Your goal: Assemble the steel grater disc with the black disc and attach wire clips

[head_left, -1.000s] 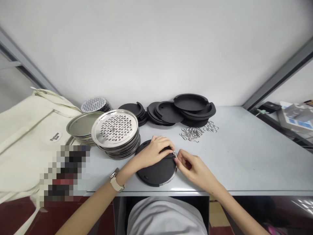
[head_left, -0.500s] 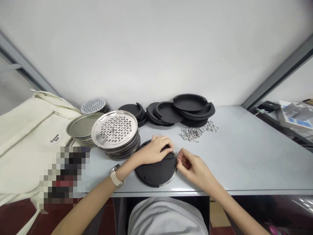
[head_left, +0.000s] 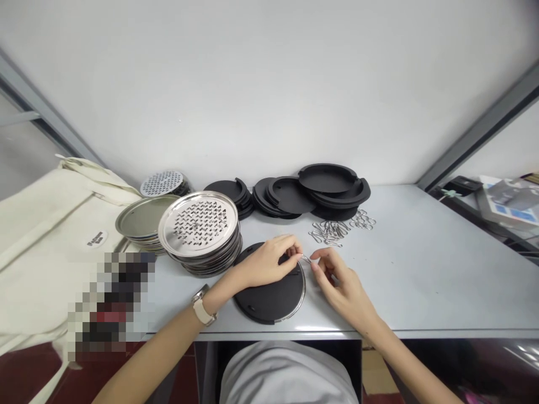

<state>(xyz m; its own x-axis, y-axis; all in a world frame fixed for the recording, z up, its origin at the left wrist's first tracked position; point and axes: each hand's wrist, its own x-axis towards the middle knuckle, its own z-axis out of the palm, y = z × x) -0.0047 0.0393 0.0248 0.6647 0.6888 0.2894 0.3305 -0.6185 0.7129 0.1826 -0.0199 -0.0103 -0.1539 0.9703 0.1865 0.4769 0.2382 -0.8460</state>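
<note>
My left hand (head_left: 273, 259) rests over a black round disc (head_left: 269, 300) with a metal rim along its right side, lying near the table's front edge. Its thumb and fingers pinch one end of a small metal wire clip (head_left: 306, 258). At the clip's other end, the thumb and forefinger of my right hand (head_left: 340, 283) close on the tip. The clip spans the short gap between both hands, just above the disc's right edge; its ends are hidden by fingertips. Similar wire clips (head_left: 329, 232) lie in a loose pile behind my right hand, beside several wire rings (head_left: 362, 219).
Left of the disc stands a stack of metal grater plates (head_left: 197, 224), with olive-coloured round plates (head_left: 145, 216) beside it. Black round trays (head_left: 328, 178) and black discs (head_left: 223, 191) are piled along the wall. A cream cloth bag (head_left: 42, 235) covers the left side.
Both hands have risen slightly away from the disc's right edge. The clip, earlier against the metal rim, now shows between my fingertips, and my right fingers have loosened and shifted a little right.
</note>
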